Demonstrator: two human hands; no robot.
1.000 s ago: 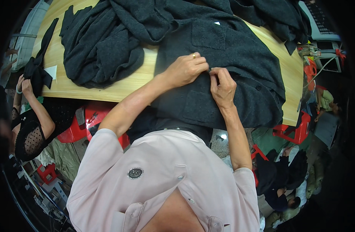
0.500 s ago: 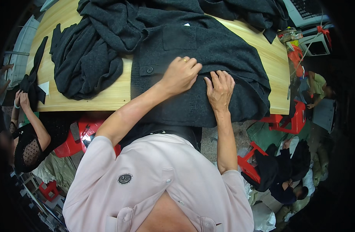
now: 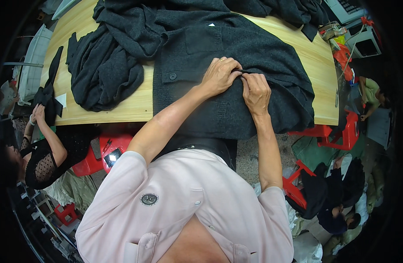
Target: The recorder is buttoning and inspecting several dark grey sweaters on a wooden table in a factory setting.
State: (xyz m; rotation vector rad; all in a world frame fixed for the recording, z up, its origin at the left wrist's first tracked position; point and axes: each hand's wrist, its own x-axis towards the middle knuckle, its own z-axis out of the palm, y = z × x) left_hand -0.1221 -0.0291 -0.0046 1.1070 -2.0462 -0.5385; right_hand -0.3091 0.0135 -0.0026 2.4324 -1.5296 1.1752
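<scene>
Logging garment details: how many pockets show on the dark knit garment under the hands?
2: an upper pocket beyond the left hand, a lower pocket below it; others may be hidden.

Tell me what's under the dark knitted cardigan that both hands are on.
The cardigan lies on a pale wooden tabletop, which shows to its left and right. Part of it hangs past the near edge; anything else beneath is covered and cannot be seen.

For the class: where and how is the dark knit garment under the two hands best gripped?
Likely by the narrow raised fold along its front, pinched from above by left hand and right hand: the dark knit garment lies spread on the table, and that fold offers an edge.
</scene>
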